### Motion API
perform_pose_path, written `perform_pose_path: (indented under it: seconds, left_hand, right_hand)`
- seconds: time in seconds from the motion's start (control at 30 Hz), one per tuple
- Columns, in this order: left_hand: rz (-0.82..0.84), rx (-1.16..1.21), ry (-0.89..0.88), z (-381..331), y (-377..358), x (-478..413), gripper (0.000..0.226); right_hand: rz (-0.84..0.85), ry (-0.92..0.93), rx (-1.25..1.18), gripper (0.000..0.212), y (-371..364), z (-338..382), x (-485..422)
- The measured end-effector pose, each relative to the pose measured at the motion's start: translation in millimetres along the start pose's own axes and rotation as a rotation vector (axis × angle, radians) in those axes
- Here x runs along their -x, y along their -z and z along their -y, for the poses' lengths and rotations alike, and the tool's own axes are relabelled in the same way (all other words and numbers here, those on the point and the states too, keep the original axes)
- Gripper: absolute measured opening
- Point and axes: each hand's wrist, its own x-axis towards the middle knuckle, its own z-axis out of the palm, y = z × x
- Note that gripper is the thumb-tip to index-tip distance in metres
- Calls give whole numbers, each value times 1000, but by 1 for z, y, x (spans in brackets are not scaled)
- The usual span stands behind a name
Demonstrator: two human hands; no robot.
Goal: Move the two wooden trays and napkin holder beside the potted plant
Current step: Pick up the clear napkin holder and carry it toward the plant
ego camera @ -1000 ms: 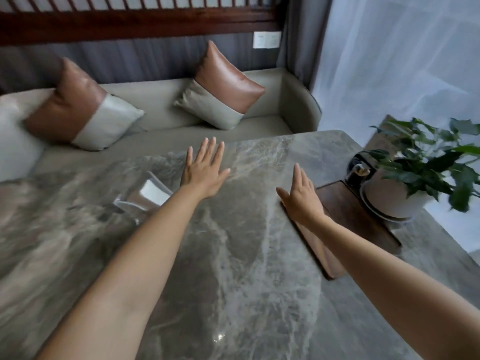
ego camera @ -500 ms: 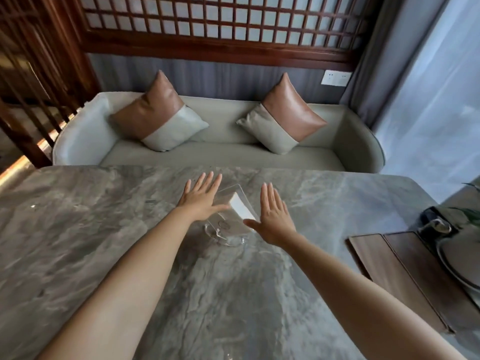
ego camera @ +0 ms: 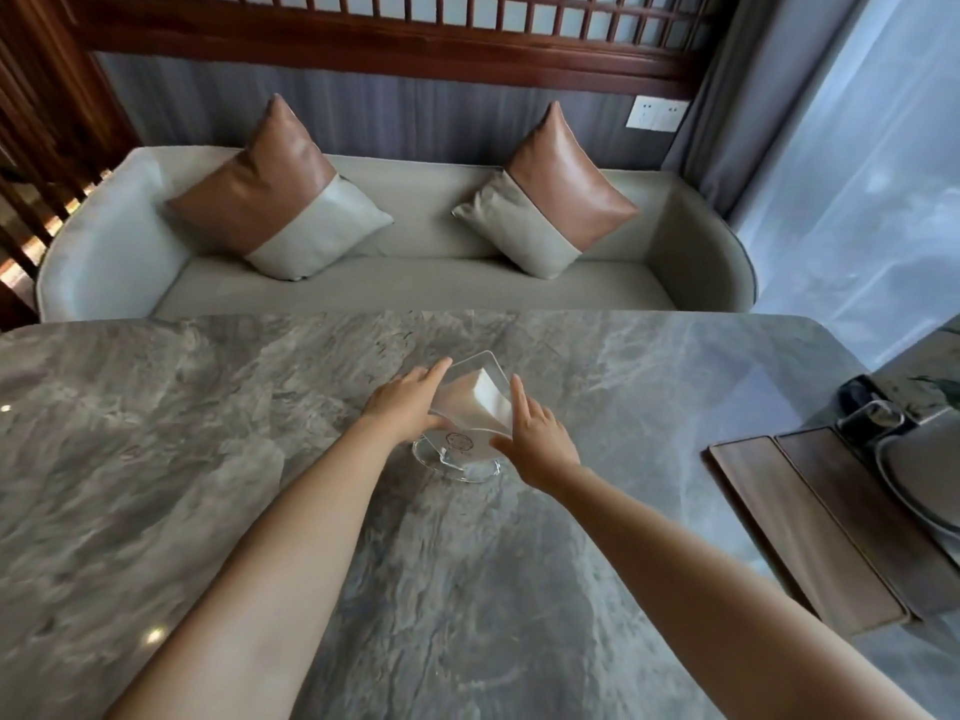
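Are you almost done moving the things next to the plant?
Nearly. Both wooden trays already lie side by side at the table's right edge, by the pot. The left hand and right hand are closing on the clear napkin holder, which stands mid-table and has yet to go over.

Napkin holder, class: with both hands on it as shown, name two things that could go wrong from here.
1. The napkin holder is clear plastic, pressed between the left hand and right hand; it might slip.
2. The trays already fill the space by the pot, so setting it down there could knock them.
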Motion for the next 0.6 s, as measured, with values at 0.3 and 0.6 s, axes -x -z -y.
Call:
perform_pose_path:
  seconds: [0.3,0.6]
  left_hand:
    - [-17,-11,14,-23,-6,18,82]
    - [-40,-10,-89,-117,2,18,85]
  right_hand:
    - [-17,-6,-102,75,9,-18,19]
    - [-143,-52,-169,73,62,-84,70]
